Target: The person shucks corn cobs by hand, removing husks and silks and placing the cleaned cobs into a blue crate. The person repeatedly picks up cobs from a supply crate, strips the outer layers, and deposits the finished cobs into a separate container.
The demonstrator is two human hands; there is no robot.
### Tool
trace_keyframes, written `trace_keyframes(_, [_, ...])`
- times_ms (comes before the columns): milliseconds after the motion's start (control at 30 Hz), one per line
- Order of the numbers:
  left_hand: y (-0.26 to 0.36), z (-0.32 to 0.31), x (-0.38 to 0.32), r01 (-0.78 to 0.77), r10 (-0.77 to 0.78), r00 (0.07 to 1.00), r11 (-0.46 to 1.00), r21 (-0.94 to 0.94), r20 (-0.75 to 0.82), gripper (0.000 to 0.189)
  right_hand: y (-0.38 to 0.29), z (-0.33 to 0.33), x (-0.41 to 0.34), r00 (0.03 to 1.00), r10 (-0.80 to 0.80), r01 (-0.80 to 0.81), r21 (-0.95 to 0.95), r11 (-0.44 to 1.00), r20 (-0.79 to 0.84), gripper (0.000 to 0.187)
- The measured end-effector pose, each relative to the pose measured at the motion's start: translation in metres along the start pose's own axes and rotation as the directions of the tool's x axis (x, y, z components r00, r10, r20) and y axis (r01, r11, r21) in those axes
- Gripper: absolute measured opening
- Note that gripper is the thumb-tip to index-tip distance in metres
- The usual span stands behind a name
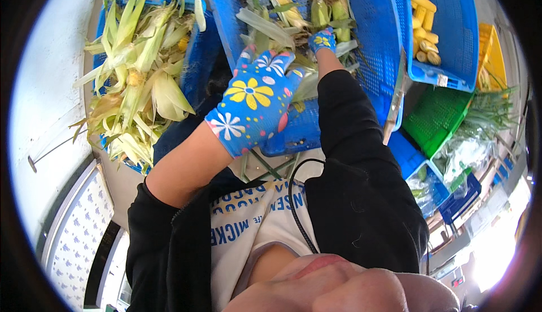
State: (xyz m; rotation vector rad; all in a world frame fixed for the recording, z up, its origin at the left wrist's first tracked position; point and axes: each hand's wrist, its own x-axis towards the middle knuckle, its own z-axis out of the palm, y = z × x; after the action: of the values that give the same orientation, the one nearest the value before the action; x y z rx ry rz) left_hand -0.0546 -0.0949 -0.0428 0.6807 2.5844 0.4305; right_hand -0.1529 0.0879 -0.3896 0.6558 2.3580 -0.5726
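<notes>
My left hand (254, 96), in a blue flower-patterned glove, reaches palm down over the near part of a blue plastic crate (372, 28). Its fingertips meet loose corn husks (269, 28), and its underside is hidden. Farther in, my right hand (322, 41), gloved alike, is among the husks at the lower end of an unhusked ear of corn (320, 9). Whether it grips that ear cannot be made out. Beside it lies another ear in its husk (340, 11), and a partly husked ear (288, 9) rests to the left.
At left, a second blue crate (99, 58) is heaped with stripped husks (139, 70). Husked yellow cobs (423, 11) lie in a blue crate (457, 24) at right. Beyond are a green crate (438, 119), a yellow crate (493, 53) and leafy greens (487, 108). A white wall (46, 70) borders the left.
</notes>
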Motion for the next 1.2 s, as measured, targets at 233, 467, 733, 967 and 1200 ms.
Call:
trace_keyframes(233, [0.006, 0.004, 0.003, -0.067, 0.064, 0.997, 0.995, -0.077, -0.037, 0.073, 0.014, -0.079, -0.015, 0.908, -0.083, -0.207, 0.613, 0.762, 0.410, 0.053])
trace_keyframes(467, [0.016, 0.005, 0.025, -0.090, 0.097, 0.920, 0.995, 0.037, -0.380, 0.072, 0.042, -0.216, -0.195, 0.852, -0.484, 0.404, 0.338, 0.850, 0.200, 0.054])
trace_keyframes(733, [0.021, 0.000, 0.051, -0.301, 0.262, 0.870, 0.953, -0.030, -0.418, 0.074, 0.035, -0.279, -0.336, 0.804, -0.576, 0.453, 0.778, 0.436, -0.146, 0.054])
trace_keyframes(967, [0.020, 0.012, 0.068, -0.332, 0.041, 0.901, 0.706, -0.626, -0.432, 0.054, 0.027, -0.279, -0.304, 0.586, -0.614, 0.598, 0.794, -0.113, -0.529, 0.060])
trace_keyframes(1200, [0.042, 0.029, 0.077, -0.530, 0.291, 0.845, 0.562, -0.635, -0.448, 0.061, 0.033, -0.262, -0.268, 0.580, -0.482, 0.746, 0.665, -0.007, -0.656, 0.043])
